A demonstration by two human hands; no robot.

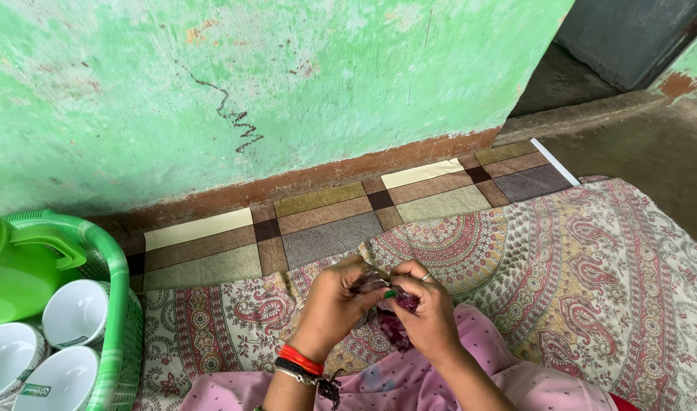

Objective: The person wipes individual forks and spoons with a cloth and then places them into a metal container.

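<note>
Right now a small crumpled dark purple piece [398, 304], soft and partly glossy, sits pinched between both my hands over my pink lap. My left hand [334, 303] has its grip closed on its left end, my right hand [428, 316] closed on the right; what it is made of I cannot tell. Below lies a paisley printed cloth [577, 266], then a checked mat [325, 224]. At far left, a green plastic basket [118, 304] holds three white cups [74, 312] and one green jug [17, 274].
</note>
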